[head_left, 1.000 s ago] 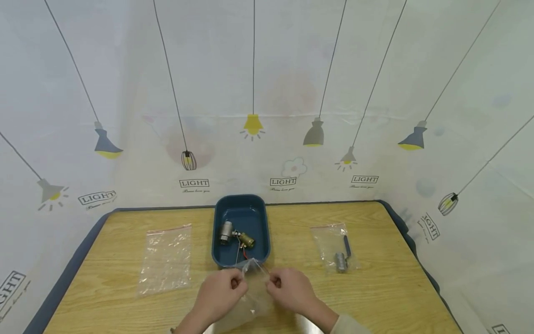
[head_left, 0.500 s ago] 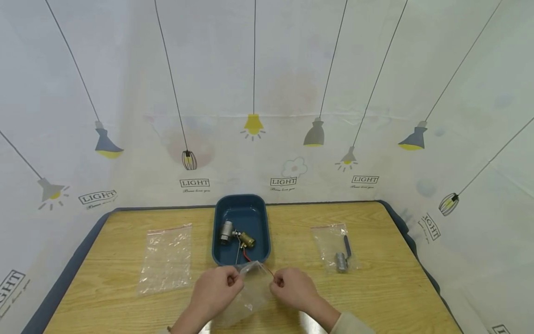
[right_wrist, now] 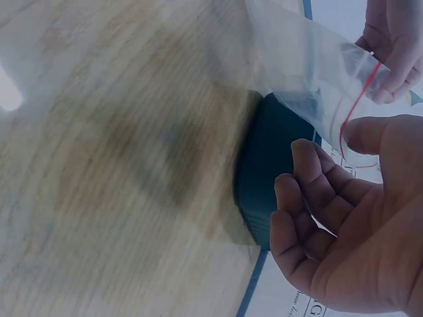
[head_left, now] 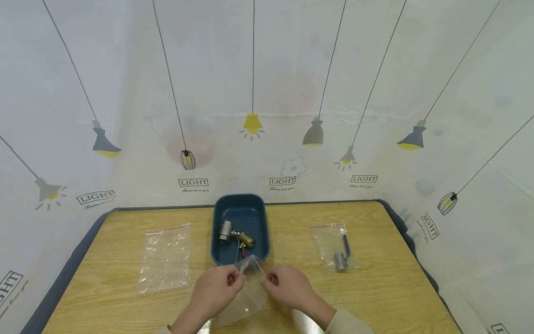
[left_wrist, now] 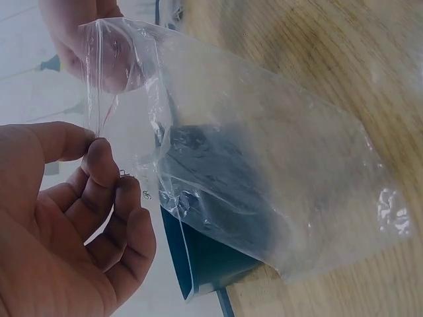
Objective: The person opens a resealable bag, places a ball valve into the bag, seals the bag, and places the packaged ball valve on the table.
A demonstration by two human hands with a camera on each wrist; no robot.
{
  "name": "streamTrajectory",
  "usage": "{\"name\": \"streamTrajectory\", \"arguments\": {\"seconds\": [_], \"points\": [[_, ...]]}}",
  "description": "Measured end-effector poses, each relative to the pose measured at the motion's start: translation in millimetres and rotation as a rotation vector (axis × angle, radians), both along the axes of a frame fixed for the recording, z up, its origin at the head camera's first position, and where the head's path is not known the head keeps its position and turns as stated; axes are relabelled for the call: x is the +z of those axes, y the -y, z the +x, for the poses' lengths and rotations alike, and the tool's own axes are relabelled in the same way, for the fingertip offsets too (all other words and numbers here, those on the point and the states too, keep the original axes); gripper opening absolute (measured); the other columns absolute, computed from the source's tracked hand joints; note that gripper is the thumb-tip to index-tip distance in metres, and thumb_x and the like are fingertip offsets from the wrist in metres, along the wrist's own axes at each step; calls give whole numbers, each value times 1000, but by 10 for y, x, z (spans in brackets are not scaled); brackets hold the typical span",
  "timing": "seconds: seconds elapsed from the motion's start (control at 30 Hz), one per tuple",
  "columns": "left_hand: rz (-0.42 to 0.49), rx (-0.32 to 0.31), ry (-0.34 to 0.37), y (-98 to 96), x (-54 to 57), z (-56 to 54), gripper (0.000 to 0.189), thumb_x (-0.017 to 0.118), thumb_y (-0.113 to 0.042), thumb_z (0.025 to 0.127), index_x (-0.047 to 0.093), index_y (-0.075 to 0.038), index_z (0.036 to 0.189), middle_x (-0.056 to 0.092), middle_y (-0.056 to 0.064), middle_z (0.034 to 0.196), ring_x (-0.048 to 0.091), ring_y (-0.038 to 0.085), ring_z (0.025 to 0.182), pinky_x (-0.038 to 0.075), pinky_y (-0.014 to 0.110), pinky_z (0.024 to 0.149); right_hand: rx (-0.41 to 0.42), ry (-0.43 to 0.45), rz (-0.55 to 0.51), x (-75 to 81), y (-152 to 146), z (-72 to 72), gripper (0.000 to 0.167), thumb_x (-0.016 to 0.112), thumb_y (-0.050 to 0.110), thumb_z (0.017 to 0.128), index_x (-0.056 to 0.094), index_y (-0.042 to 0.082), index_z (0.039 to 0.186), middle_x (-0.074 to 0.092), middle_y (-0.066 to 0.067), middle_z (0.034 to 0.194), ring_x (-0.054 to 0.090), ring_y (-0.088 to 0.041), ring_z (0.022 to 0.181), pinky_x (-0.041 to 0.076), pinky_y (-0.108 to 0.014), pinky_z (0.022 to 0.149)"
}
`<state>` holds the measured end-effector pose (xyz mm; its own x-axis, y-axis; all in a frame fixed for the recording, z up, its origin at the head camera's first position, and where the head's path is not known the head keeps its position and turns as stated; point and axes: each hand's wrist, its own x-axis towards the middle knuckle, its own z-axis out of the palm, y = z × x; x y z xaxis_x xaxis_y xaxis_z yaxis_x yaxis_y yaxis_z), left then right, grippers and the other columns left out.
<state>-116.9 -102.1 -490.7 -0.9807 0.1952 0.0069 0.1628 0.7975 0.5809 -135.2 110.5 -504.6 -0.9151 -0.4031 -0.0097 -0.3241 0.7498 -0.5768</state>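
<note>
Both hands are at the mouth of a clear zip bag (head_left: 246,304) over the table's front middle. My left hand (head_left: 219,285) pinches its edge between thumb and forefinger; in the left wrist view the other fingers curl loosely below. My right hand (head_left: 288,285) holds the opposite side of the mouth; in the right wrist view its thumb (right_wrist: 367,135) lies against the red-lined edge, with the forefinger hidden. The bag (left_wrist: 317,172) hangs with no object visible inside. Just beyond the hands, a blue tray (head_left: 267,222) holds a silver valve (head_left: 225,232) and a brass valve (head_left: 247,240).
A flat clear zip bag (head_left: 164,260) lies to the left on the wooden table (head_left: 104,278). Another zip bag (head_left: 323,241), with a blue-handled metal valve (head_left: 340,260) in it, lies to the right. A lamp-printed cloth (head_left: 292,93) hangs behind the table.
My right hand shifts slightly right, then back left toward the left hand. The bag's mouth edge bows upward between them. Both hands stay at the bag, and the other things have not moved.
</note>
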Motion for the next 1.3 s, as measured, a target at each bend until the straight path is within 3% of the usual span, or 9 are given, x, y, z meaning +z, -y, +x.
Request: {"name": "streamTrajectory", "arguments": {"seconds": [0.27, 0.47, 0.67, 0.93, 1.13, 1.3], "points": [[23, -6, 0, 24, 1, 5, 23, 66, -31, 89, 60, -26, 67, 47, -14, 54, 38, 2, 47, 32, 20, 46, -19, 18, -17, 132, -32, -137, 36, 53, 46, 96, 66, 20, 75, 45, 12, 54, 36, -2, 46, 29, -21, 43], [24, 4, -19, 39, -21, 11, 24, 66, -31, 88, 59, -26, 66, 45, -15, 54, 37, 1, 48, 31, 20, 46, -35, -61, 54, 234, -43, -340, 20, 59, 33, 94, 69, 18, 87, 56, 10, 63, 46, -3, 53, 38, -22, 49], [4, 12, -34, 59, -46, 8, 26, 66, -32, 88, 57, -27, 65, 44, -15, 54, 37, 1, 48, 31, 20, 46, -20, -165, 187, 290, 74, -549, 12, 66, 29, 89, 69, 18, 88, 63, 8, 69, 53, -5, 58, 43, -25, 56], [21, 1, -4, 71, -50, -4, 26, 65, -32, 89, 58, -26, 65, 44, -15, 52, 37, 2, 46, 31, 20, 44, -42, -257, 387, 184, 294, -812, 13, 69, 30, 89, 71, 19, 95, 71, 3, 83, 63, -18, 78, 49, -42, 82], [21, 0, 1, 68, -36, -14, 24, 64, -33, 89, 59, -26, 67, 46, -15, 53, 38, 2, 46, 32, 20, 45, -27, -317, 526, -11, 416, -996, 13, 66, 32, 89, 70, 21, 95, 72, 2, 92, 63, -22, 89, 43, -45, 92], [23, 3, -3, 65, -26, -10, 24, 65, -33, 90, 60, -26, 67, 46, -15, 54, 38, 2, 46, 32, 20, 45, 42, -381, 641, -119, 501, -1080, 20, 64, 33, 92, 68, 21, 107, 71, 2, 102, 61, -21, 99, 40, -44, 99]]}}
